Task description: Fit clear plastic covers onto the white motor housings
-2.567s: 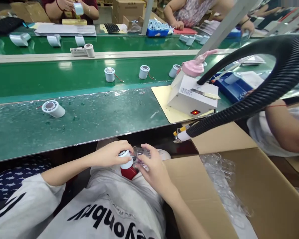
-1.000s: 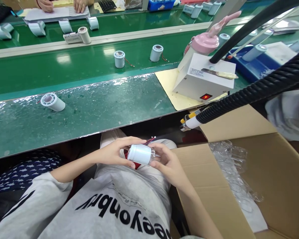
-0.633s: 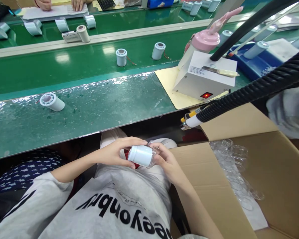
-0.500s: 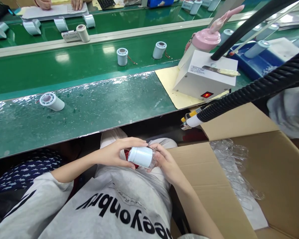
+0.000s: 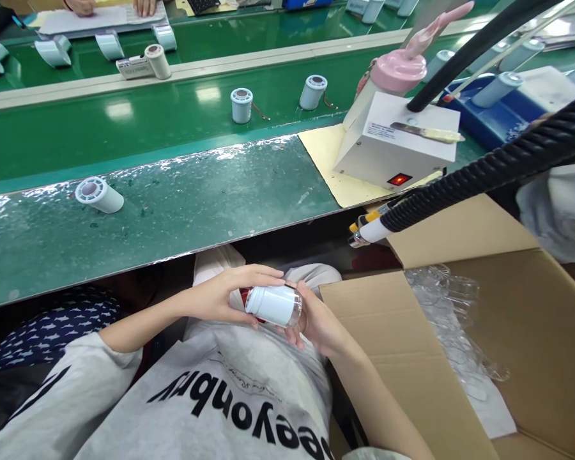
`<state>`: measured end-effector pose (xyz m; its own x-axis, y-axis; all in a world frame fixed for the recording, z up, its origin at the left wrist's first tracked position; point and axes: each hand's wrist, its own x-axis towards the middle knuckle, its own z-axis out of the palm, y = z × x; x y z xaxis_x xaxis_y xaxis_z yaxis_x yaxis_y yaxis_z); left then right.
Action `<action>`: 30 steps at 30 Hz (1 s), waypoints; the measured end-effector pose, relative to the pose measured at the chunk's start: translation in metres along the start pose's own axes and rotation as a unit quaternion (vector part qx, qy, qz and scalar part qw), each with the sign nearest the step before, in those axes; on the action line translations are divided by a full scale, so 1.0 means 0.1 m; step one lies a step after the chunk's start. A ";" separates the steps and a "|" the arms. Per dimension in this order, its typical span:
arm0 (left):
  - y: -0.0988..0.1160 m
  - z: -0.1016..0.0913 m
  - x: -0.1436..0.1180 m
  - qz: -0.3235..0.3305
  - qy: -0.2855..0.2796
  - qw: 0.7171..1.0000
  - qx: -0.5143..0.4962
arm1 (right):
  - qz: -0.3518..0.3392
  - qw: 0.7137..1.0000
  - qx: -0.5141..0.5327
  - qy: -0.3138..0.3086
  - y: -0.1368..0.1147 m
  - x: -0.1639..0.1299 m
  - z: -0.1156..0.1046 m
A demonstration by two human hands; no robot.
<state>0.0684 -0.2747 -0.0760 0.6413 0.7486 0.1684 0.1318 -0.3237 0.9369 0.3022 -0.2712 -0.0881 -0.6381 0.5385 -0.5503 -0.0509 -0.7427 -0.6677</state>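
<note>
Both hands met low in the lap, below the edge of the bench (image 5: 172,217), around a small white cylinder (image 5: 272,305) lying on its side. The left hand (image 5: 220,295) curled over its top and near end, fingers closed on the white body; the right hand (image 5: 316,319) cupped the far end, where a clear cap (image 5: 296,308) sat, though the fingers hid most of that end and how the cap joined the body could not be made out. Something red (image 5: 244,295) showed just behind the cylinder, too covered by the left hand to identify. On the bench, well apart from the hands, another white cylinder (image 5: 99,195) lay on its side. Farther off, two more (image 5: 241,105) stood upright on the green conveyor (image 5: 124,134). To the right, a white box with a lit red switch (image 5: 398,144) stood on a yellow sheet, and a black ribbed hose (image 5: 483,172) crossed in front of it, its upper run cut off by the frame. An open cardboard carton (image 5: 412,358) beside the right forearm held clear plastic pieces (image 5: 453,326), their shapes hard to separate. Another person's sleeve (image 5: 556,211) was cropped at the right edge.
</note>
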 end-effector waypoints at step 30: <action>0.08 0.01 -0.04 -0.157 0.003 0.971 -0.180 | -0.257 0.957 -0.133 0.034 0.18 -0.11 -0.21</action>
<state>0.0675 -0.2805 -0.0695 0.6082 0.7809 -0.1420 0.0464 0.1436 0.9885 0.3245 -0.2816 -0.1048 -0.5300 0.8363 -0.1405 -0.1410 -0.2504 -0.9578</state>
